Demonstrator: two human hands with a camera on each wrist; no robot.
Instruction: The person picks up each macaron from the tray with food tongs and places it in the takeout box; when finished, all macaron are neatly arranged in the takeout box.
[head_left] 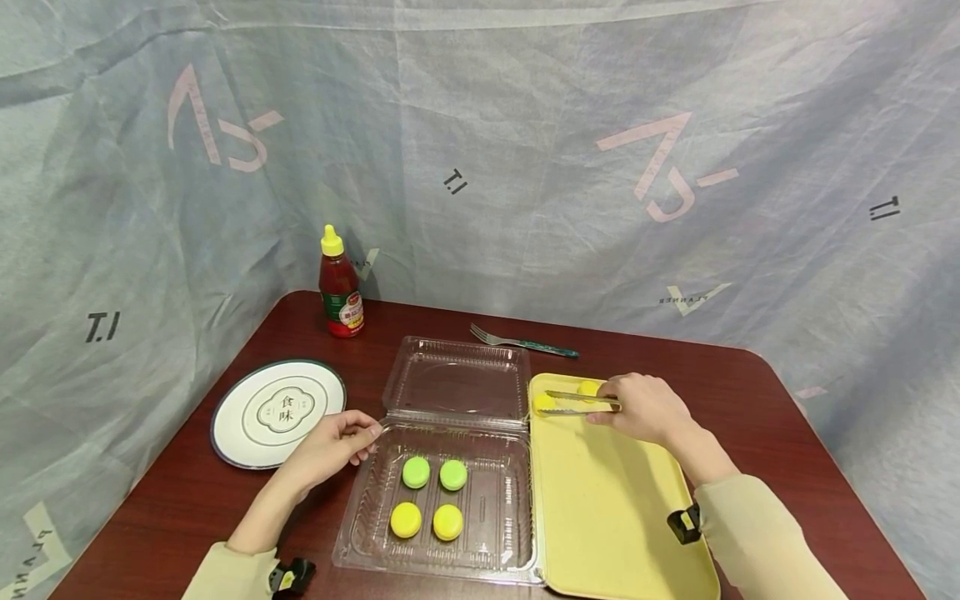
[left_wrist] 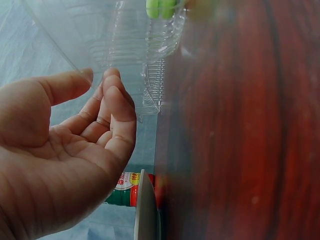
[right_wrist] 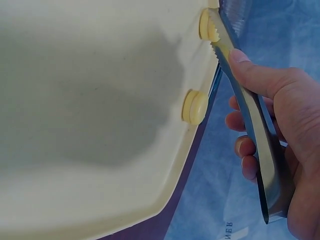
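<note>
My right hand (head_left: 643, 407) holds metal tongs (right_wrist: 252, 115), thumb along one arm and fingers round the other. The tongs' tips stand around a yellow macaron (head_left: 544, 404) at the far left corner of the yellow tray (head_left: 607, 500). Beside it sits another yellow macaron (right_wrist: 194, 107), near the tray's far edge. My left hand (head_left: 339, 446) pinches the left rim of an opened clear plastic container (head_left: 495, 533) between thumb and fingers. Inside that container lie two green macarons (head_left: 416, 472) at the back and two yellow macarons (head_left: 406, 520) at the front.
A white plate (head_left: 243, 417) with a dark rim lies left of the container. Behind it stands a red sauce bottle (head_left: 341, 292) with a yellow cap. A fork (head_left: 525, 342) lies behind the container's lid (head_left: 461, 379). Grey cloth (head_left: 525, 150) hangs around the table.
</note>
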